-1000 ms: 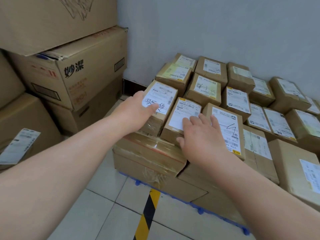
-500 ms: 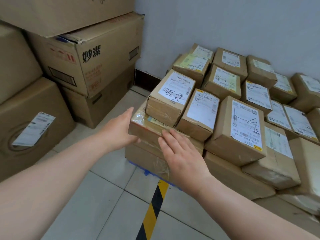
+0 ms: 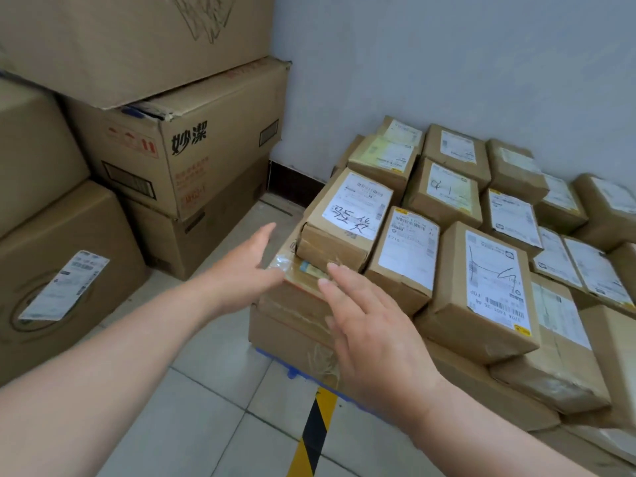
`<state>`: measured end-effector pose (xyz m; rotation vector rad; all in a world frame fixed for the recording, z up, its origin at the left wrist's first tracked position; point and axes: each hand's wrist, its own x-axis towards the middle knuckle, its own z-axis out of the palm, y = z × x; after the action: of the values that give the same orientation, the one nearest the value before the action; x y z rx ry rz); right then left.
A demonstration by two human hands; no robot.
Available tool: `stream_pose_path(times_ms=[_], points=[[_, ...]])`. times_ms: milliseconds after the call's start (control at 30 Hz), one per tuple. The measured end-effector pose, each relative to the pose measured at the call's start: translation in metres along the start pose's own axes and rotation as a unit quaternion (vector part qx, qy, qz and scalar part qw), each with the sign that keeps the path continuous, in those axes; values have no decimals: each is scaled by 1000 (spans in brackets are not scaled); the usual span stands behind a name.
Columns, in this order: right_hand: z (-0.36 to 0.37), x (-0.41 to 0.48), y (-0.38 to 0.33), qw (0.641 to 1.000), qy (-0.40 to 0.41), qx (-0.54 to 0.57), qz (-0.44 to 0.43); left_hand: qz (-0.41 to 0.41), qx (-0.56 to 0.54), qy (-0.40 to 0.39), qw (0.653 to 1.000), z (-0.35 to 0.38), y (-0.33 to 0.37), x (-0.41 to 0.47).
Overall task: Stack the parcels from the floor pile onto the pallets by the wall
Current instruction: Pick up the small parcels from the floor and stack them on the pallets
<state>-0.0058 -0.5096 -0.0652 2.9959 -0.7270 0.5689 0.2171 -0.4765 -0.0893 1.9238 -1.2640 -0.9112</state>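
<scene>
Empty hands by the parcels (image 3: 406, 256).
My left hand (image 3: 246, 275) and right hand (image 3: 373, 339) are open, holding nothing; the boxes sit snug, I think so none falls.

"妙潔" on the large carton (image 3: 192, 142) — "验货" (handwritten) on a parcel label (image 3: 358, 208)

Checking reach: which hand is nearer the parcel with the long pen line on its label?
Right. The right hand hovers left of the parcel; the left hand is farther left.
</scene>
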Motion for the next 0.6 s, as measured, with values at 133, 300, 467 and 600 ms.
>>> stream_pose_path(times_ms=[133, 300, 467, 600], points=[[-40, 39, 11, 995, 53, 25, 87, 33, -93, 58, 993, -20, 43, 16], [-45, 68, 50, 963, -176, -55, 196, 20, -126, 33, 991, -12, 85, 48], [-42, 73, 63, 946, -239, -50, 213, 18, -83, -4, 996, 9, 93, 67], [-47, 76, 65, 944, -245, -24, 221, 17, -86, -11, 996, 8, 95, 72]])
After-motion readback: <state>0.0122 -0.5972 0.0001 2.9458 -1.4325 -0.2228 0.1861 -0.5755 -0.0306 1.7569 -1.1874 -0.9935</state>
